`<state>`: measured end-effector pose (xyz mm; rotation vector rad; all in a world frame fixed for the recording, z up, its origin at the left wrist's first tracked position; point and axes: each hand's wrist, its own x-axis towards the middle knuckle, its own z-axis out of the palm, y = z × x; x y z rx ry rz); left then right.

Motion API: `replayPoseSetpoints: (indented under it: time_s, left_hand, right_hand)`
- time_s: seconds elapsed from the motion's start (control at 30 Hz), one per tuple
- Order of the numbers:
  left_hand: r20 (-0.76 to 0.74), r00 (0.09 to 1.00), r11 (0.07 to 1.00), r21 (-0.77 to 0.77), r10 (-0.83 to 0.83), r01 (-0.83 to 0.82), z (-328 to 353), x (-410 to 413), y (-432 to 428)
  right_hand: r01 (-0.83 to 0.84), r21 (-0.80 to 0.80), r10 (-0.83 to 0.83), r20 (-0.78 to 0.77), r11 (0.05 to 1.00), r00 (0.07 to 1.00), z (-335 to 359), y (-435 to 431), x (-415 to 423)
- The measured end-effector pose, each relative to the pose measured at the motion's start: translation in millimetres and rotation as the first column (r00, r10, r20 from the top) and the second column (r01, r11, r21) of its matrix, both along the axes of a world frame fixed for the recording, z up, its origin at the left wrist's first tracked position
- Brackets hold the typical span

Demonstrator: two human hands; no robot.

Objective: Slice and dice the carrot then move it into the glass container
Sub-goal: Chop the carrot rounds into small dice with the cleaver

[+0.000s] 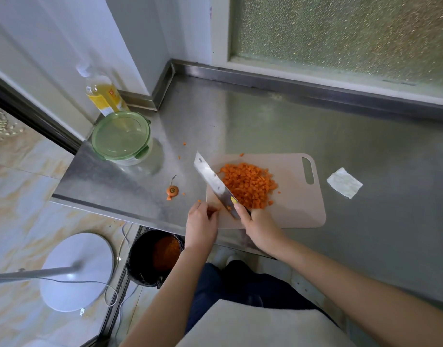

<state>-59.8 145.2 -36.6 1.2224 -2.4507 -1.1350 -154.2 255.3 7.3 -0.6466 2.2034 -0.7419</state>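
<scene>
My right hand (256,222) clasps the cleaver (212,182) at the cutting board's (298,209) near-left corner. My left hand (201,220) curls there too; whether it pinches anything I cannot tell. The diced carrot (248,184) is heaped mid-board. Far left of the board stand the lidded glass container (121,137) and a bottle (104,96), its yellow label unreadable.

A steel counter (290,126) fills the corner between white walls (65,46), under a frosted window (340,33) giving soft daylight. On the pale marbled floor tiles (20,176) stands a round white base (90,251) with a pole (35,272), near a black bin (137,269).
</scene>
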Motion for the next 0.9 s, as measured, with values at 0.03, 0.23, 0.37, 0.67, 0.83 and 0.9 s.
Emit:
replayPoseSetpoints:
  time_s: [0.03,0.23,0.37,0.67,0.83,0.9]
  left_hand:
    - [0.005,1.0,1.0,-0.005,0.0,0.0,0,0,0]
    - [0.023,1.0,1.0,-0.021,-0.005,0.006,-3,0,0]
    - [0.005,1.0,1.0,-0.027,-0.013,0.013,-3,1,0]
    - [-0.081,0.996,0.997,-0.068,0.024,-0.029,7,1,8]
    - [-0.263,0.881,0.919,-0.145,-0.393,0.367,37,-21,27]
    - [-0.252,0.836,0.873,-0.123,-0.488,0.472,40,-32,35]
  right_hand:
    - [-0.012,0.003,0.012,0.004,1.0,1.0,0,-1,1]
    - [-0.054,0.056,0.054,0.009,0.997,0.999,-4,-5,7]
    - [-0.063,0.106,0.061,0.019,0.992,0.998,-4,-8,7]
    - [0.122,-0.016,-0.118,0.147,0.992,0.982,4,-13,0]
    - [0.501,-0.054,-0.393,0.55,0.864,0.737,27,-10,-10]
    - [0.532,-0.072,-0.391,0.597,0.844,0.701,36,-7,-13]
